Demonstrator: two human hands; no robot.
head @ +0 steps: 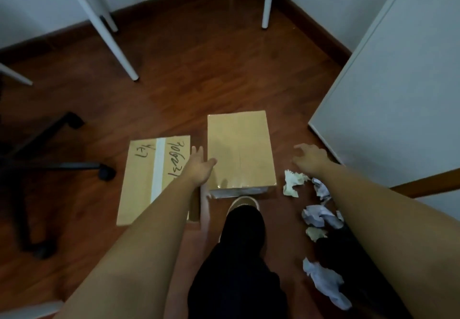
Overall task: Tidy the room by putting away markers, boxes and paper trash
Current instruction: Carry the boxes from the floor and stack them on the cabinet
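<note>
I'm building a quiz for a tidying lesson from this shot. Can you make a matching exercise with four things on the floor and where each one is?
Things:
1. plain box
2. box with handwriting
3. crumpled paper
4. office chair base

Places:
A. far left of the floor, dark and wheeled
B. between the two hands
C. under the right forearm
D. left of the left hand, partly under that forearm

Pairs: 1-B, 2-D, 3-C, 4-A

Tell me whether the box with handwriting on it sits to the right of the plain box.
No, the box with handwriting lies on the floor to the left of the plain box, with the left hand reaching between them.
</note>
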